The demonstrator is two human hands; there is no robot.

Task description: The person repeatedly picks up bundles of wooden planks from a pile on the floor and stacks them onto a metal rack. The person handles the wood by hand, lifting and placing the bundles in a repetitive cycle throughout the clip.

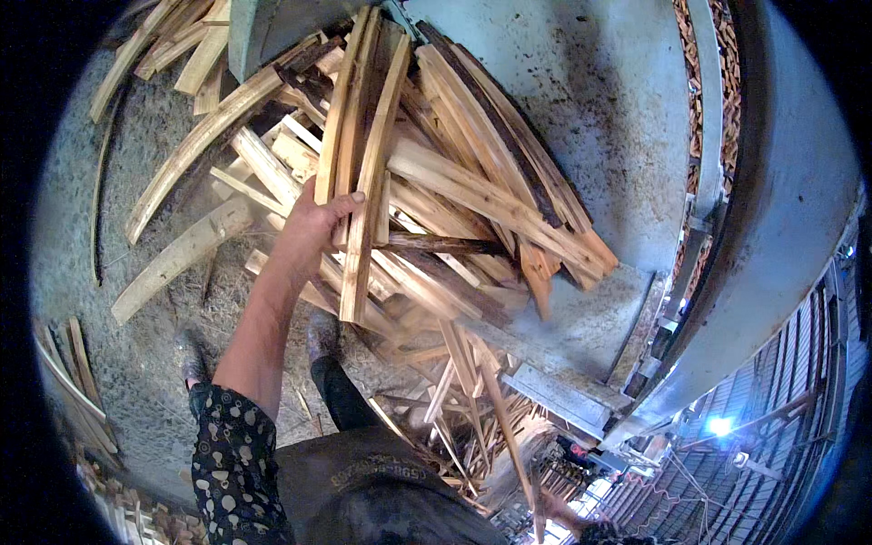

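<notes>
My left hand (309,232) reaches up and grips a few long pale wooden slats (363,163) by their lower part, thumb wrapped over the front one. These slats stand nearly upright on top of a big heap of split wood strips (472,209) leaning against a grey metal surface (618,118). My right hand (549,507) shows only as a blurred patch at the lower edge, near the lower end of a thin slat (504,427). Whether it holds that slat is unclear.
Curved wood offcuts (182,254) lie on the sawdust-covered floor (136,354) to the left. More strips lie at the far left edge (77,381). My feet (322,334) stand at the foot of the heap. A large grey machine body (781,227) curves along the right.
</notes>
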